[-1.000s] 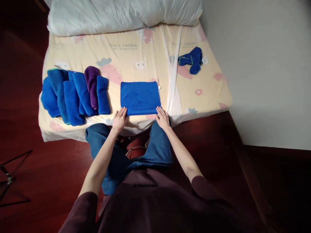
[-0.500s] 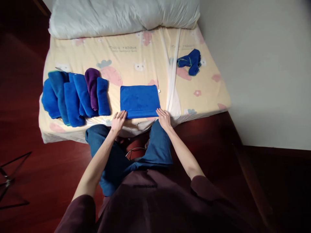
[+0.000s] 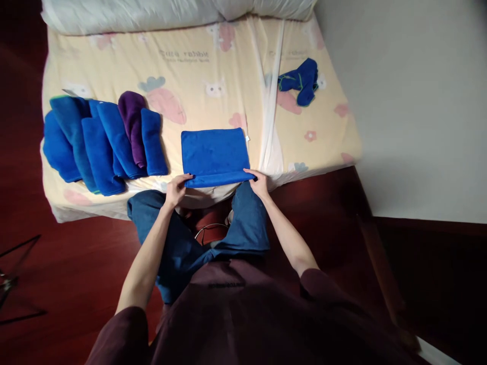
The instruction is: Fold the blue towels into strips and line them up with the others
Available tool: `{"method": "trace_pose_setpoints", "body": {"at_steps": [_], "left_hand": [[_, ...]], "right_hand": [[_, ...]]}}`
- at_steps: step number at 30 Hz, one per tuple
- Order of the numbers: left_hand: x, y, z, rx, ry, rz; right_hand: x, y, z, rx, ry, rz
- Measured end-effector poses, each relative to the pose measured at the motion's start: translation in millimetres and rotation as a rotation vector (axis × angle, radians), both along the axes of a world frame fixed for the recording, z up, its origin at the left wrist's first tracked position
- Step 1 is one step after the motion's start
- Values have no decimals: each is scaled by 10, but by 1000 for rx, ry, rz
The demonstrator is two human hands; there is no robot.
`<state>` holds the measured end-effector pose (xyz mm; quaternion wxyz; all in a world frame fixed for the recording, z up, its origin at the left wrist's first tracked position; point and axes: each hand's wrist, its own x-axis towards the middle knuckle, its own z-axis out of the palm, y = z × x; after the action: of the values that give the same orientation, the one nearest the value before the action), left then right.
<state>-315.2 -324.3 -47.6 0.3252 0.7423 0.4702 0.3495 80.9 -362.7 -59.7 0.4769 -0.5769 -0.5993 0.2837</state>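
A blue towel [image 3: 215, 151] lies flat on the bed in front of my knees, its near edge turned over into a narrow fold. My left hand [image 3: 177, 189] pinches the near left corner of that fold. At the near right corner, my right hand [image 3: 258, 183] grips the fold between thumb and fingers. A small white tag sticks out from the towel's right side. To the left lies a row of rolled or folded towels, several blue ones [image 3: 98, 152] and a purple one [image 3: 133, 129].
The bed [image 3: 213, 106] has a yellow printed sheet, with a pale rolled quilt [image 3: 152, 15] across its far side. A crumpled dark blue cloth with green edging [image 3: 304, 83] lies at the right. A wall [image 3: 411, 111] stands to the right; black stand legs [image 3: 23, 248] are at lower left.
My fingers have gone from lying along the near edge to pinching its corners, and the folded strip is lifted slightly. The view has shifted, so the bed appears higher in the picture.
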Motion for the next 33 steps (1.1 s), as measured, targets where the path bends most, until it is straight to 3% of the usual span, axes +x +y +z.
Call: {"method": "trace_pose_setpoints", "body": {"at_steps": [4, 13, 18, 23, 33], "left_hand": [[74, -9, 16, -11, -104, 16], [73, -8, 4, -64, -79, 137], [123, -27, 62, -124, -7, 272], [164, -20, 75, -175, 11, 302], [153, -12, 41, -109, 31, 372]], "right_hand": [[-2, -19, 2, 15, 8, -18], [3, -9, -9, -4, 4, -37], [10, 9, -62, -57, -41, -183], [5, 43, -84, -89, -38, -233], [-16, 194, -161, -93, 83, -310]]}}
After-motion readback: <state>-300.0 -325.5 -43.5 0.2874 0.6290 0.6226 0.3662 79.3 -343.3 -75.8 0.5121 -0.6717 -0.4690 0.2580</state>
